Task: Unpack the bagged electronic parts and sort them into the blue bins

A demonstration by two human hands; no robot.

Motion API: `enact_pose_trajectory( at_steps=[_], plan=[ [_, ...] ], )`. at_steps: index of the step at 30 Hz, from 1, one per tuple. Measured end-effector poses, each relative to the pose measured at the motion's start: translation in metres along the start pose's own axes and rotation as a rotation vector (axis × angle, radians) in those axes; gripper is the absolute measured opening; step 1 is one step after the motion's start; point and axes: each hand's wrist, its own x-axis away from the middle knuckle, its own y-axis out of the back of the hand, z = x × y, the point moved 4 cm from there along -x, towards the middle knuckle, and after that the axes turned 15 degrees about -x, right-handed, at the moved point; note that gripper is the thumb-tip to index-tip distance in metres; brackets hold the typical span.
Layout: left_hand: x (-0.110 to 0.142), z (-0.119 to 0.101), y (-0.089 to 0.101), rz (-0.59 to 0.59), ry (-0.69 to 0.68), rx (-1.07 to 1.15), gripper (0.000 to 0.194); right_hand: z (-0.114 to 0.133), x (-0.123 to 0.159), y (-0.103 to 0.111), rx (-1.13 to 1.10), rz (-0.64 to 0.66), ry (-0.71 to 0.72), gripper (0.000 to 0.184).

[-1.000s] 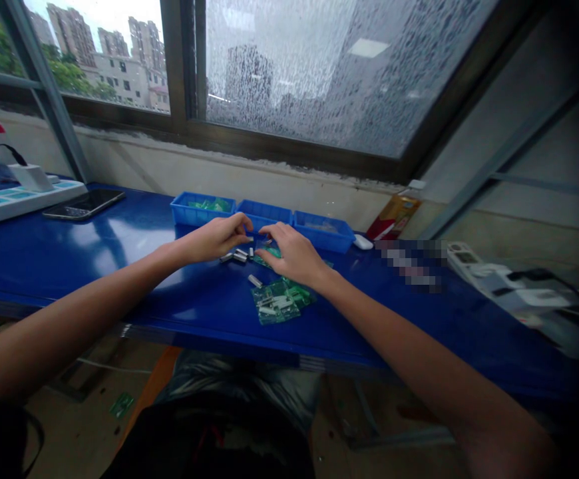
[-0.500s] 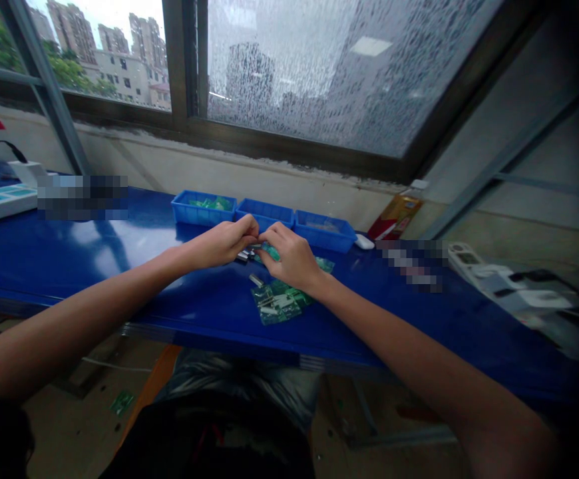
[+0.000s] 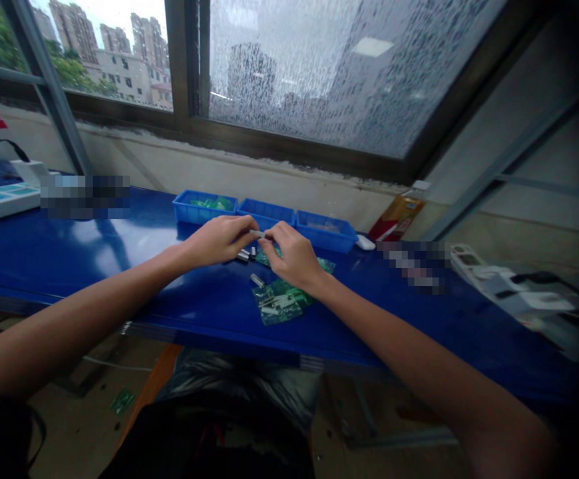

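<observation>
My left hand (image 3: 222,238) and my right hand (image 3: 292,254) meet fingertip to fingertip over the blue table. Pinched between them is a small pale, light-grey cylindrical piece (image 3: 257,233), too small to name closely. Under the hands lie several short silvery metal cylinders (image 3: 243,255), and one more silvery cylinder (image 3: 257,280) rests nearer me. To its right, a clear green-tinted bag (image 3: 277,303) holds slim white and metallic pieces. Another green bag (image 3: 325,265) lies partly hidden behind my right hand.
Three blue bins stand along the wall: a left bin (image 3: 203,212) with green bags, a middle bin (image 3: 267,205) and a right bin (image 3: 325,238). A white power strip (image 3: 2,205) lies far left. On the right are a red-gold packet (image 3: 398,216) and white devices (image 3: 529,293).
My hands have shifted slightly, with the left fingers straighter. The pale piece between the fingertips now shows more clearly. The parts on the table have stayed put.
</observation>
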Motion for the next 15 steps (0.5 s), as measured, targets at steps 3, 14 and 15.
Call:
enact_pose_trajectory(
  at_steps=[3,14,15],
  plan=[
    [-0.0005,0.0051,0.0045,-0.027,0.078,-0.034,0.029,-0.0019,-0.0002,0.0031,-0.004,-0.072,0.018,0.023],
    [-0.0005,0.0031,0.0000,0.068,0.065,-0.035,0.040,0.0030,0.0004,0.0063,0.021,-0.099,0.153,0.011],
    [-0.0004,0.0029,-0.0003,0.069,0.065,-0.031,0.041,0.0033,0.0002,0.0071,0.022,-0.103,0.155,0.011]
  ],
)
